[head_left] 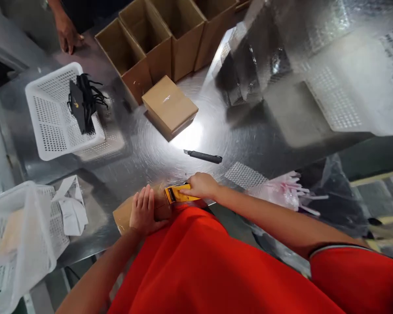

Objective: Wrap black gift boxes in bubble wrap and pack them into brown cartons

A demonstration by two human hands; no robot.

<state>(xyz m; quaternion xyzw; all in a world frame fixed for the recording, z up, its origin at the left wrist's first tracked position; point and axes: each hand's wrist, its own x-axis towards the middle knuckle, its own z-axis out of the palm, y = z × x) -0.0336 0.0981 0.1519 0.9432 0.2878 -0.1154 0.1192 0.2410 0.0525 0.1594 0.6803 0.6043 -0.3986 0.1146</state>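
Note:
At the front edge of the metal table lies a small cardboard box (123, 213), close against the red shirt. My left hand (145, 209) rests flat on top of it, fingers stretched out. My right hand (201, 185) grips a yellow tape dispenser (180, 193), whose head touches the box's right end. A black utility knife (203, 156) lies on the table beyond my right hand, its blade out and pointing left. Farther back sits a closed cardboard box (169, 104) with clear tape across its top.
Several open cardboard boxes (136, 78) line the back. White baskets stand at left (41, 126), front left (49, 261) and right (330, 100); the left one holds black corded pieces (81, 102). Another person's hand (66, 35) touches the far edge. Pinkish plastic bundles (284, 189) lie right.

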